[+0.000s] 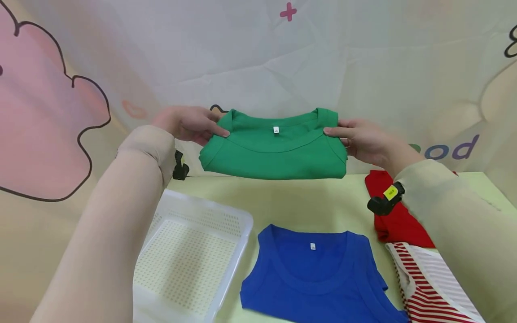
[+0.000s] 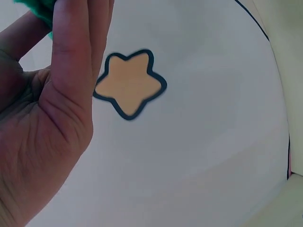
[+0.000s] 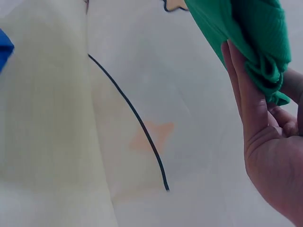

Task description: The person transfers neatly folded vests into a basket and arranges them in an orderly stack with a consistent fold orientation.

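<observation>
A folded green tank top (image 1: 274, 154) with a small white neck label hangs in the air above the table, held between both hands. My left hand (image 1: 194, 124) pinches its left shoulder, thumb in front and fingers behind. At the other shoulder, my right hand (image 1: 365, 140) grips the cloth the same way. In the right wrist view the folded layers of the green top (image 3: 262, 42) lie between thumb and fingers. Only a scrap of green cloth (image 2: 40, 12) shows in the left wrist view, above the palm.
Below on the pale table (image 1: 323, 202) lies a blue tank top (image 1: 311, 287), neckline away from me. A white perforated basket (image 1: 238, 251) stands to its left. Folded red cloth (image 1: 404, 226) and a red-and-white striped garment (image 1: 432, 291) lie at the right. A printed curtain (image 1: 250, 54) hangs behind.
</observation>
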{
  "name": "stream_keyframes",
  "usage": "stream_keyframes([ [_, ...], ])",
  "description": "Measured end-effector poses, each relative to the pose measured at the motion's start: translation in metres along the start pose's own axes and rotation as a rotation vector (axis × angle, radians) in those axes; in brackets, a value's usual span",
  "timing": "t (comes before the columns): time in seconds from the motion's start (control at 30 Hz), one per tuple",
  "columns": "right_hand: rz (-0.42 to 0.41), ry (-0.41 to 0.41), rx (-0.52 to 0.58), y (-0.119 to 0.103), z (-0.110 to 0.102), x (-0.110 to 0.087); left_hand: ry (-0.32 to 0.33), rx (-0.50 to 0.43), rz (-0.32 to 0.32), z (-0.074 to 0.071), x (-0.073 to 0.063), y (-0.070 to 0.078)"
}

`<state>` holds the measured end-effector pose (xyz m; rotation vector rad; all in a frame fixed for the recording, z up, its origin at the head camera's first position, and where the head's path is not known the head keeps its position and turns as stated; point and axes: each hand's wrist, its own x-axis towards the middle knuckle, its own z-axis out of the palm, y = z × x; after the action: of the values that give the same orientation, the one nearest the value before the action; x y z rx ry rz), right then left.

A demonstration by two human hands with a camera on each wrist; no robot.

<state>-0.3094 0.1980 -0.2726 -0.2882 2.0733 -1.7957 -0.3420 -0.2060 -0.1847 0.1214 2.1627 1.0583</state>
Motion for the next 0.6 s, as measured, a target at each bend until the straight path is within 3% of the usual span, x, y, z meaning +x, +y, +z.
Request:
stream_keyframes([
  [0.23, -0.034, -0.035, 0.089, -0.001, 0.03, 0.004, 0.001, -0.02, -0.01, -0.014, -0.016, -0.021],
  [0.6, -0.047, -0.04, 0.145, -0.005, 0.084, -0.001, -0.008, 0.044, 0.007, -0.035, -0.049, -0.054],
])
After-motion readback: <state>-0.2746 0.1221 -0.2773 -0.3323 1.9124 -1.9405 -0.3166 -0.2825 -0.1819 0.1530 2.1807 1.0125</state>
